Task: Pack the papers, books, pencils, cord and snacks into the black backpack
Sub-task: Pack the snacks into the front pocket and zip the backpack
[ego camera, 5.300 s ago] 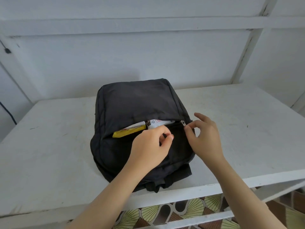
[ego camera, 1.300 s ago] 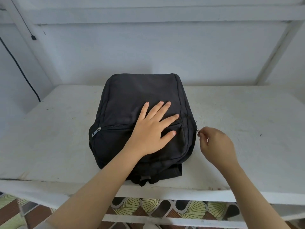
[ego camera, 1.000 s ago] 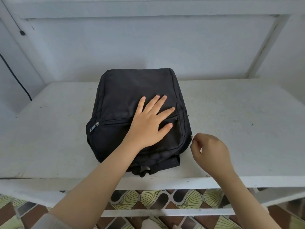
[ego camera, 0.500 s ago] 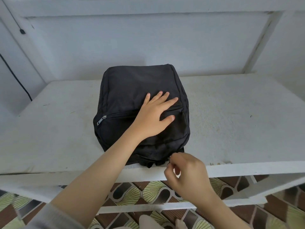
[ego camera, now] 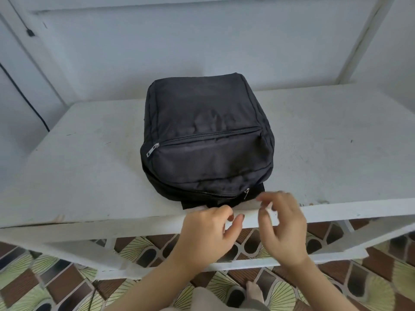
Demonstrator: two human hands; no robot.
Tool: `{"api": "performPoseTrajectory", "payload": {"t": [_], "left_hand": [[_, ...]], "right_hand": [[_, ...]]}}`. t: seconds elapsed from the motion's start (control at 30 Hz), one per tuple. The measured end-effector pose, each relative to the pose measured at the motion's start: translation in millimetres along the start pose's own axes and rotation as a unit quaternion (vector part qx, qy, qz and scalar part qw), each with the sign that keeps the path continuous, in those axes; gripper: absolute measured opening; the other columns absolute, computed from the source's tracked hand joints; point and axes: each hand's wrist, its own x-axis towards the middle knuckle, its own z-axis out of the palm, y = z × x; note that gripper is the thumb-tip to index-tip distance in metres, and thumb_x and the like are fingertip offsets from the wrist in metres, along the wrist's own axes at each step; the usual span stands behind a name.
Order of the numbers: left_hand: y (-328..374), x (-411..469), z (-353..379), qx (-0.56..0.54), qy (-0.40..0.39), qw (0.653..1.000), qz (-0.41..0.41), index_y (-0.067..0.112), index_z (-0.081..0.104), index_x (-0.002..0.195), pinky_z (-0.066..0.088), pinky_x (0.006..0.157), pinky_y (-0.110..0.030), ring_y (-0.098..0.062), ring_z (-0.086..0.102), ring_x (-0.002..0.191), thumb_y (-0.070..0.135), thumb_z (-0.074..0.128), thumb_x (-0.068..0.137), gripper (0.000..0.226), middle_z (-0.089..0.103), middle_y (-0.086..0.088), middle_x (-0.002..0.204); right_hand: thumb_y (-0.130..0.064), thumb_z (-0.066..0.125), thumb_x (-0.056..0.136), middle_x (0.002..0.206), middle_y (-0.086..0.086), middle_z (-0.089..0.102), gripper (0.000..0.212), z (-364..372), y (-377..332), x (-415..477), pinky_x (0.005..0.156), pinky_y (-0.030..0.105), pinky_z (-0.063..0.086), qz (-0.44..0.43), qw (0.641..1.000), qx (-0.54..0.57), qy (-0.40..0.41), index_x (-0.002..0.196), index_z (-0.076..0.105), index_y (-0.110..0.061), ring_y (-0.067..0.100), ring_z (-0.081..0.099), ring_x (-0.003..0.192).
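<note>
Now | backpack [ego camera: 206, 140] flat, lengthwise toward wall [ego camera: 202, 41] | left hand [ego camera: 205, 231], right hand [ego camera: 284, 230]: fingers loose, empty

The right grip [ego camera: 280, 227] is smeared by motion blur, worst at its fingers [ego camera: 276, 196]. The black backpack [ego camera: 206, 135] is zipped, so its contents are hidden. Its straps [ego camera: 193, 204] lie mostly beneath it. The desk [ego camera: 89, 153] runs past both side edges.

i could read no text, label, brand or number anywhere, not on the black backpack [ego camera: 206, 140] and not on the white table [ego camera: 325, 153].
</note>
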Motion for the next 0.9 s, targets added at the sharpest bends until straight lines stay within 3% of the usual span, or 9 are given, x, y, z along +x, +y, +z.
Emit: {"api": "performPoseTrajectory", "payload": {"t": [0.1,0.17,0.3,0.4,0.6,0.83,0.9], "left_hand": [[8,7,8,0.037,-0.013,0.996,-0.074,0.021,0.065,0.067,0.038,0.034,-0.016,-0.003,0.046,0.036,0.06,0.043,0.085,0.048,0.05,0.012,0.043],[13,15,11,0.056,-0.005,0.993,-0.1,0.021,0.064,0.063,0.039,0.033,-0.015,-0.003,0.046,0.035,0.065,0.038,0.084,0.055,0.05,0.012,0.042],[19,30,14,0.067,0.013,0.992,-0.11,0.02,0.062,0.056,0.029,0.032,-0.014,-0.004,0.041,0.029,0.056,0.059,0.08,0.043,0.047,0.011,0.038],[19,38,16,0.07,0.021,0.991,-0.116,0.019,0.062,0.054,0.027,0.034,-0.013,-0.007,0.042,0.028,0.046,0.072,0.075,0.036,0.048,0.009,0.037],[11,50,20,0.096,0.035,0.986,-0.132,0.017,0.058,0.052,0.031,0.033,-0.016,-0.013,0.04,0.027,0.04,0.054,0.082,0.038,0.047,0.005,0.037],[13,30,15,0.006,0.032,0.999,-0.032,0.014,0.06,0.07,0.039,0.035,-0.024,-0.011,0.045,0.037,0.028,0.042,0.092,0.032,0.053,0.006,0.049],[16,25,9,-0.021,0.03,0.999,-0.021,0.013,0.059,0.071,0.034,0.035,-0.02,-0.007,0.042,0.037,0.026,0.042,0.092,0.031,0.049,0.008,0.048]], "right_hand": [[-0.016,0.048,0.079,0.103,0.007,0.061,0.031,-7,10,18,0.074,0.017,0.037,-0.025,0.995,-0.093,0.022,0.109,0.055,-0.013,0.015,0.049,0.094],[-0.017,0.051,0.081,0.118,0.012,0.058,0.036,-10,16,31,0.086,0.023,0.036,-0.076,0.989,-0.125,0.0,0.118,0.05,-0.017,0.022,0.048,0.105],[-0.012,0.062,0.082,0.132,0.014,0.051,0.045,-13,26,43,0.096,0.036,0.036,-0.144,0.978,-0.146,-0.041,0.124,0.049,-0.022,0.029,0.049,0.116],[-0.007,0.059,0.083,0.131,0.013,0.052,0.042,-11,28,44,0.098,0.036,0.035,-0.162,0.976,-0.132,-0.056,0.122,0.054,-0.022,0.029,0.049,0.116],[-0.003,0.045,0.082,0.115,0.008,0.064,0.039,-8,27,41,0.09,0.037,0.043,-0.147,0.984,-0.08,-0.055,0.112,0.067,-0.013,0.025,0.056,0.104],[-0.023,0.066,0.081,0.116,0.007,0.063,0.03,-8,27,48,0.089,0.034,0.038,-0.186,0.973,-0.121,-0.059,0.111,0.068,-0.017,0.024,0.054,0.105],[-0.027,0.066,0.082,0.116,0.007,0.064,0.027,-7,27,49,0.088,0.036,0.037,-0.202,0.969,-0.133,-0.055,0.107,0.07,-0.017,0.024,0.052,0.106]]}}
